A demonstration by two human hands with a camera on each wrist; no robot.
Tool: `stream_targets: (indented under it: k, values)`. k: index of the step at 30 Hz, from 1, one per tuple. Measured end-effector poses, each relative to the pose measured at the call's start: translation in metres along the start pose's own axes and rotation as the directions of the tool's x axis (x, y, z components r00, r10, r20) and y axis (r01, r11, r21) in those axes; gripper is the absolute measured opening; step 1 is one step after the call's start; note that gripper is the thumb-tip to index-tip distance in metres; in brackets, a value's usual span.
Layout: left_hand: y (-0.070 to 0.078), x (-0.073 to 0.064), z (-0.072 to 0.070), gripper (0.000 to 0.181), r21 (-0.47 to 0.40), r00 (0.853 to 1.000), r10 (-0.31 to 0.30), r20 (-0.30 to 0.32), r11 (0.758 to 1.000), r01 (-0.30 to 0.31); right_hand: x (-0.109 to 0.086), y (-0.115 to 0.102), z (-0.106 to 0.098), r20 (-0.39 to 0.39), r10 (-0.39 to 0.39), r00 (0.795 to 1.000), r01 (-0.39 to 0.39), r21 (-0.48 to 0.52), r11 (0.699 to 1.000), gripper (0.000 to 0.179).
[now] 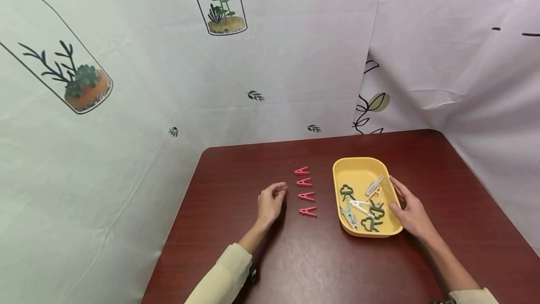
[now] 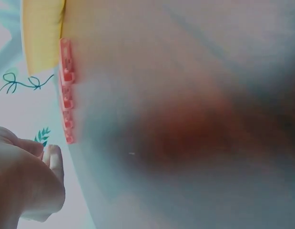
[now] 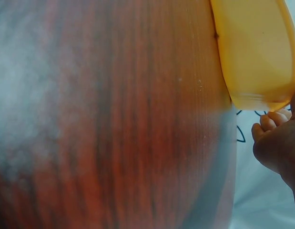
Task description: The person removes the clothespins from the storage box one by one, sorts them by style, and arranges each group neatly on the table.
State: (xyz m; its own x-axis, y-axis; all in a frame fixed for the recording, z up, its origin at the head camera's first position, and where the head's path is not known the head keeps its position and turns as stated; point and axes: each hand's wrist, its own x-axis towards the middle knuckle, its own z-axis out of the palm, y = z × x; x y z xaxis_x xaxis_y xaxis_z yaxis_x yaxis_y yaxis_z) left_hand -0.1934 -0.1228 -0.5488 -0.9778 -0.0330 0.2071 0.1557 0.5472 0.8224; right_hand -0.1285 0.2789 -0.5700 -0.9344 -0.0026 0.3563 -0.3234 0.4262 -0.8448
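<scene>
On the counter [image 1: 295,257] we have four clothespins [image 1: 303,196] (one behind another) left of a tray [image 1: 356,172] holding clips [image 1: 369,224].

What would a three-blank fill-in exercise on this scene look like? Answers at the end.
1. In the head view, ____ red clips lie in a row on the table, between the left hand and the tray.
2. The colour of the tray, whose rim the right hand grips, is ____.
3. In the head view, the row lies to the ____ of the tray.

Missing words: four; yellow; left.
</scene>
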Motion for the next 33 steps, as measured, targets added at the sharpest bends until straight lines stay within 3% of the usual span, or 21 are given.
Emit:
stream_targets:
  k: [4,8,16,24,29,33]
  values:
    - [0.012,0.011,0.005,0.025,-0.037,0.999,-0.015,-0.052,0.999,0.013,0.000,0.001,-0.001,-0.006,-0.001,1.000,0.001,-0.002,1.000,0.075]
    - [0.030,0.021,0.012,0.031,-0.144,0.996,-0.015,-0.086,0.990,0.002,-0.001,0.000,-0.001,-0.002,-0.005,1.000,0.005,0.008,1.000,0.075]
    - [0.071,0.026,0.035,0.049,-0.352,0.998,-0.027,-0.056,0.936,0.006,-0.001,-0.001,0.000,0.003,-0.017,1.000,0.017,0.021,1.000,0.076]
    - [0.099,0.027,0.069,0.056,-0.368,0.999,-0.013,-0.040,0.930,-0.003,0.000,0.002,0.000,-0.005,-0.005,1.000,0.005,0.013,1.000,0.075]
    - [0.117,0.023,0.093,0.055,-0.398,0.998,-0.039,-0.042,0.917,0.019,0.000,0.002,0.000,-0.007,-0.007,1.000,0.007,0.006,1.000,0.075]
    - [0.129,0.016,0.112,0.054,-0.380,0.997,-0.067,-0.031,0.923,0.050,0.000,0.002,0.001,-0.007,-0.012,1.000,0.012,0.008,1.000,0.075]
